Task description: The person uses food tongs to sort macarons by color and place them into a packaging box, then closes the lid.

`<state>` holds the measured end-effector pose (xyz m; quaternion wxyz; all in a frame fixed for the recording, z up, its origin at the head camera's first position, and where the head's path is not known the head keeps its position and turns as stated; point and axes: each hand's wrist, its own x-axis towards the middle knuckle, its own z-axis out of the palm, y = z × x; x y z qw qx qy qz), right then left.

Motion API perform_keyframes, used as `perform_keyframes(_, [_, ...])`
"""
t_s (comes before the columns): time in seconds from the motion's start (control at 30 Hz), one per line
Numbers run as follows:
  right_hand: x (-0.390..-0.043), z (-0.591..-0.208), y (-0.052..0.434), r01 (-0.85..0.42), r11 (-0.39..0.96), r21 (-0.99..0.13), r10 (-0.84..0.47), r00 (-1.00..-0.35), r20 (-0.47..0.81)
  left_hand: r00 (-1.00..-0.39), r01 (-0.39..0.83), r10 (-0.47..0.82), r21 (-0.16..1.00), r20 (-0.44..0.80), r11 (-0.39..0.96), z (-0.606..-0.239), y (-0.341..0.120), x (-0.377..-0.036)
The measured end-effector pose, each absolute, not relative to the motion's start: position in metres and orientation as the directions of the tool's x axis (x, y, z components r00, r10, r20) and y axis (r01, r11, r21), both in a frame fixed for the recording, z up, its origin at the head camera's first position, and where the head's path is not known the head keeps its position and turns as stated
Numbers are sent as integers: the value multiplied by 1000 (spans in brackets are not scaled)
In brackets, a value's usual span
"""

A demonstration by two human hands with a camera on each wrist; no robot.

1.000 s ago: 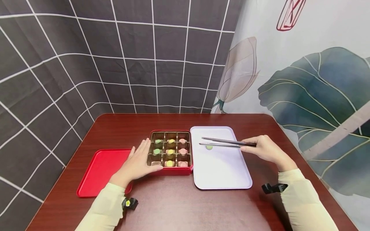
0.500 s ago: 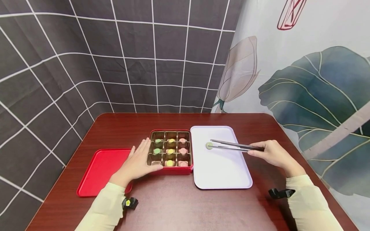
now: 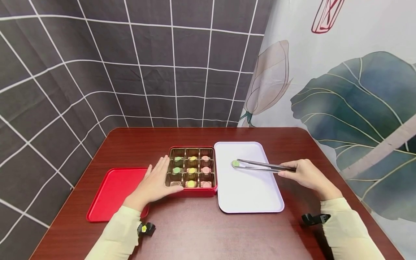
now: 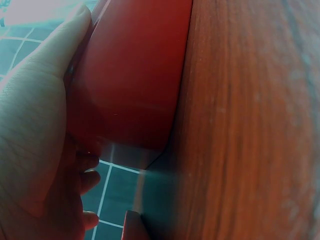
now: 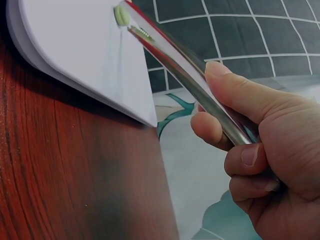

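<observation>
Right hand (image 3: 305, 175) grips tongs (image 3: 260, 165) on green sweet (image 3: 235, 164); left hand (image 3: 156, 184) flat, relaxed.

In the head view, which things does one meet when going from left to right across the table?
red lid → left hand → red box of sweets → green sweet on the white tray → tongs → right hand

The head view is bright, evenly lit and sharp, with only soft shadows under the pale rectangular plastic tray (image 3: 250, 196) and wide-angle bending toward the edges. Both wrist views are dimmer, with a bluish cast. The glossy reddish-brown wooden table (image 4: 250, 125) blurs close to the left wrist lens.
</observation>
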<state>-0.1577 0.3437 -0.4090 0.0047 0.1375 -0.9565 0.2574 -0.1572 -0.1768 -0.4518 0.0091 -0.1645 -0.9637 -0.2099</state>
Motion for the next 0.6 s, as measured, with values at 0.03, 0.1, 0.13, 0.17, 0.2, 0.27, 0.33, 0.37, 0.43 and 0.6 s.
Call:
perform_keyframes(0.03, [-158,-409,343,-267,830,-489,-263,-962,77,-946,321,313,403,86,857,-452,-177,-157])
perform_keyframes(0.1, [-158,-410,343,-273,832,-482,-271,-960,75,-946,321,314,403,86,857,-452,-177,-157])
perform_keyframes(0.13, [-159,-411,343,-275,832,-482,-274,-959,74,-946,321,313,403,86,857,-452,-177,-157])
perform_keyframes(0.17, [-159,-412,342,-279,832,-480,-279,-958,73,-946,321,313,403,86,857,-452,-177,-157])
perform_keyframes(0.2, [-159,-412,342,-278,831,-481,-279,-958,72,-946,320,313,403,85,857,-452,-177,-157])
perform_keyframes(0.27, [-159,-413,341,-284,827,-484,-284,-956,75,-946,319,312,403,85,858,-453,-177,-157])
perform_keyframes(0.33, [-159,-414,341,-290,821,-491,-291,-954,78,-947,318,311,403,84,858,-453,-177,-157])
perform_keyframes(0.37, [-159,-414,340,-294,818,-494,-294,-952,80,-947,317,311,404,84,858,-453,-177,-158])
perform_keyframes(0.43, [-159,-415,339,-296,814,-500,-295,-952,83,-947,318,311,406,85,857,-453,-177,-158])
perform_keyframes(0.6, [-160,-414,337,-294,811,-506,-298,-952,76,-946,321,313,405,86,856,-453,-177,-157])
